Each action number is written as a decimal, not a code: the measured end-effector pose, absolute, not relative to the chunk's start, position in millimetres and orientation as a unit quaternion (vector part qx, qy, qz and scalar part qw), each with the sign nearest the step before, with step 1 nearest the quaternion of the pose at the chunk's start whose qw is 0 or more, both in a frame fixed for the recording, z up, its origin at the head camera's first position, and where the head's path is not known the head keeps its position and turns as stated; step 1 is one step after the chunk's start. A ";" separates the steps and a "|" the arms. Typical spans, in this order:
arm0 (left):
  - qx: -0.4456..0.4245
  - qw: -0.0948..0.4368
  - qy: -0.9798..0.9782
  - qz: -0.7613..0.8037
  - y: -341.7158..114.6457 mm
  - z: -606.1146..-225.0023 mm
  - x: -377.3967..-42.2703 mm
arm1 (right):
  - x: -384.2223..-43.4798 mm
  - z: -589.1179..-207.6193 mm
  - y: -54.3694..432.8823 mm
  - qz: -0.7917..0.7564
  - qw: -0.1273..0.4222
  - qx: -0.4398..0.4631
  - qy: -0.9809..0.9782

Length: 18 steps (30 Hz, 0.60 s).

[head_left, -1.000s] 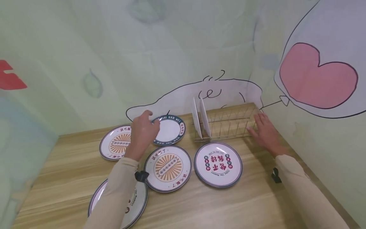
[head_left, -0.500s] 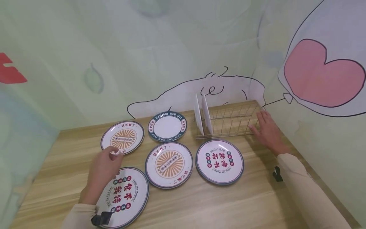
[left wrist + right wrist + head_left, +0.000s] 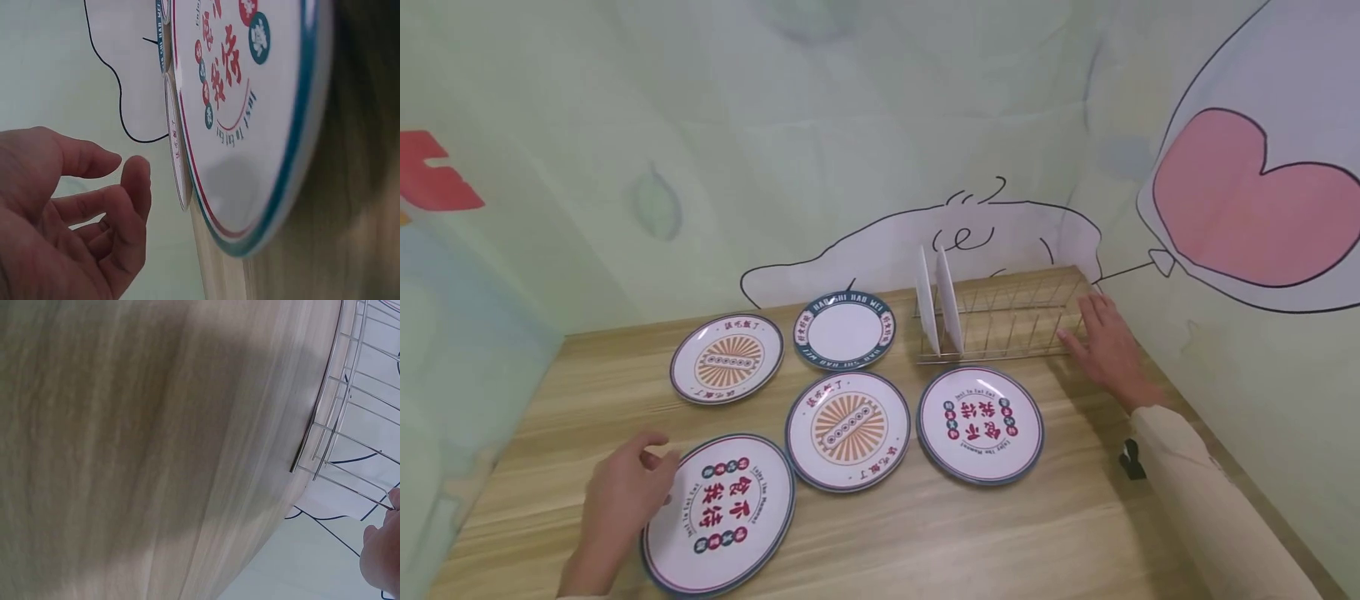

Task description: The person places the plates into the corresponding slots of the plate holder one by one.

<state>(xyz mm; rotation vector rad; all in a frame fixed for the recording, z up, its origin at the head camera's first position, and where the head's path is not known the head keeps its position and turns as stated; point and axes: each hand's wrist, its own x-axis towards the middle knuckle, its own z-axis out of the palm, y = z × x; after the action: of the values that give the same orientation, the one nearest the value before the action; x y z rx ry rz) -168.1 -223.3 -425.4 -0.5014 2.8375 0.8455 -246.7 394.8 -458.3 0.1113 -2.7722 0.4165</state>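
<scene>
Floating by a red-lettered plate (image 3: 722, 517), the left hand (image 3: 623, 492) has fingers apart; the right hand (image 3: 1108, 352) holds a plate rack (image 3: 1011, 357).

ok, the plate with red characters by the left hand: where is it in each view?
Head: plate at lower left, its left edge overlapped by the left hand.
Left wrist: same plate, large, centre to upper right, cut off by the top edge.
Right wrist: not in it.
Shared landmark: wooden tabletop, visible in all three.
</scene>
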 end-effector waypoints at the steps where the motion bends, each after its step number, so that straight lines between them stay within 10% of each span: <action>1: -0.171 0.069 0.942 0.280 -225.1 -426.5 -167.2 | -246.5 -458.3 394.8 0.146 0.167 0.039 -0.974; 18: -0.196 0.085 0.949 0.231 -252.3 -451.4 -153.9 | -246.6 -458.2 395.5 0.147 0.164 0.048 -0.974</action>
<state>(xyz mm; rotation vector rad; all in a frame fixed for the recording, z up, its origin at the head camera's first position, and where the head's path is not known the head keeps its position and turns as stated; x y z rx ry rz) -153.9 -252.3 -451.4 -0.5835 2.8314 0.6881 -246.6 395.5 -458.2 0.1364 -2.7771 0.4183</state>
